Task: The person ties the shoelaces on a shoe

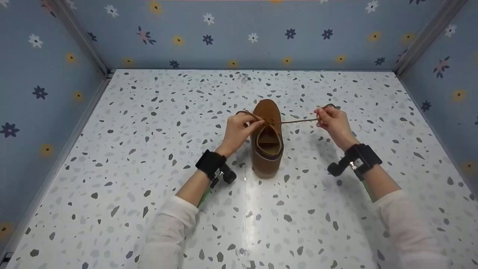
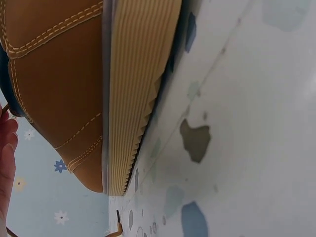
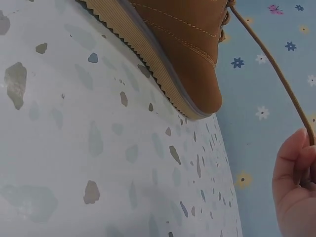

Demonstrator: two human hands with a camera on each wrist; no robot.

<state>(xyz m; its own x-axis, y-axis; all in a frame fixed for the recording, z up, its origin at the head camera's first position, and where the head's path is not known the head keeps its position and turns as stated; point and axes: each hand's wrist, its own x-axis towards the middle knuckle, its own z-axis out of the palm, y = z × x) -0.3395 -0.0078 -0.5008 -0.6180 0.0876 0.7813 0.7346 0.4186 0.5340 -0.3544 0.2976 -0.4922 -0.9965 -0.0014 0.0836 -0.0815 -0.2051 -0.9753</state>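
A brown lace-up shoe (image 1: 267, 168) stands upright on its sole, toe pointing away from me. My left hand (image 1: 235, 131) is at the left of the laced opening, its thumb and forefinger pinching a brown shoelace close to the eyelets. Out to the right, my right hand (image 1: 337, 125) pinches the other length of shoelace (image 1: 297, 121), which runs nearly straight and taut from the shoe. That shoelace (image 3: 276, 69) also shows in the right wrist view, rising from fingers to shoe. Only fingers of the left hand (image 2: 7, 158) appear in the left wrist view, beside the shoe's ribbed tan sole (image 2: 140, 74).
The shoe stands on a white speckled tabletop (image 1: 123, 168). Blue flowered panels (image 1: 231, 33) enclose its back and both sides. Black wrist cameras are strapped to the left wrist (image 1: 212, 164) and the right wrist (image 1: 364, 158).
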